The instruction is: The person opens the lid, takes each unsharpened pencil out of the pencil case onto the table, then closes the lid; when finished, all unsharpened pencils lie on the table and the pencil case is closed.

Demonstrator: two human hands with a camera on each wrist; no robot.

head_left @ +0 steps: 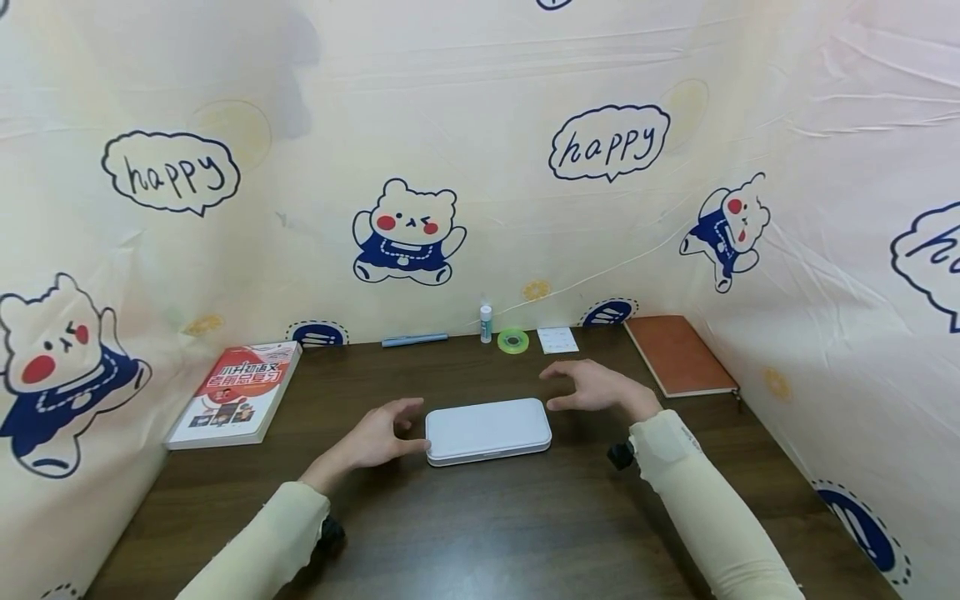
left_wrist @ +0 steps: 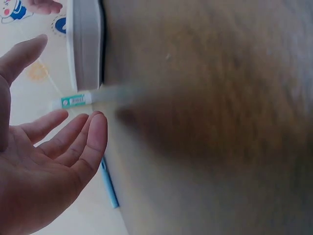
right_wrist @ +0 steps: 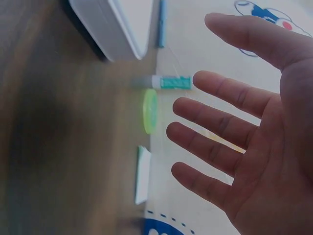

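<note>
A white, flat case with rounded corners (head_left: 487, 429), perhaps a pencil case, lies closed on the dark wooden table in the head view. At its left end is my left hand (head_left: 381, 435), thumb near the case's corner and fingers loosely bent. Whether the thumb touches the case, I cannot tell. My right hand (head_left: 592, 387) hovers just beyond the right end, apart from it. In the right wrist view the fingers (right_wrist: 215, 120) are spread and nearly straight, with nothing held. The left wrist view shows the left palm (left_wrist: 44, 171) empty beside the case (left_wrist: 87, 44).
Along the back edge are a blue pen (head_left: 414, 340), a glue stick (head_left: 486, 323), a green tape roll (head_left: 513, 341) and a white paper pad (head_left: 557, 340). A thick book (head_left: 236, 393) lies at left, a brown notebook (head_left: 681, 357) at right. Patterned cloth (head_left: 480, 150) hangs behind.
</note>
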